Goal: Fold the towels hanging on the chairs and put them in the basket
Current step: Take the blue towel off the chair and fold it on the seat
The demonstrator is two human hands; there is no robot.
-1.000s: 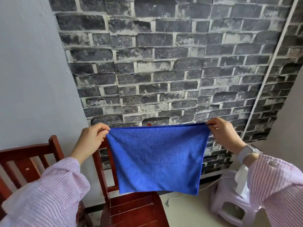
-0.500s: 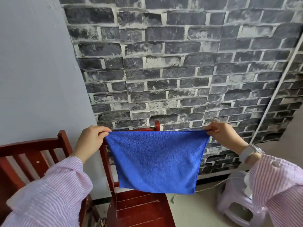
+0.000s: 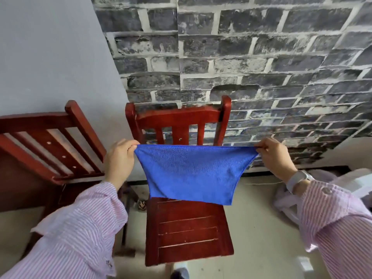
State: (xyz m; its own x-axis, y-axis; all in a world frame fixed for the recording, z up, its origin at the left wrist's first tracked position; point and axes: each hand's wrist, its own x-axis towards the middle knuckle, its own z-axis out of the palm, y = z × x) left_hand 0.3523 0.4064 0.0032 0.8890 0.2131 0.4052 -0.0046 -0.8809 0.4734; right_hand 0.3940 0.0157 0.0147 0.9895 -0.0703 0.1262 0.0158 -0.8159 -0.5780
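A blue towel (image 3: 193,172) hangs stretched in the air between my two hands, over the seat of a red wooden chair (image 3: 187,228). My left hand (image 3: 119,158) pinches its top left corner. The top right corner is pinched by my right hand (image 3: 274,157), which wears a watch at the wrist. The towel's lower edge hangs just above the chair seat. No basket is in view.
A second red wooden chair (image 3: 50,141) stands to the left, against the grey wall. A brick-pattern wall (image 3: 261,67) is behind the chairs. A pale plastic stool (image 3: 289,202) with white cloth sits on the floor at the right.
The view has tilted down, so the chair back and seat now show. The towel has dropped lower, from wall height to just above the seat, still held by both hands.
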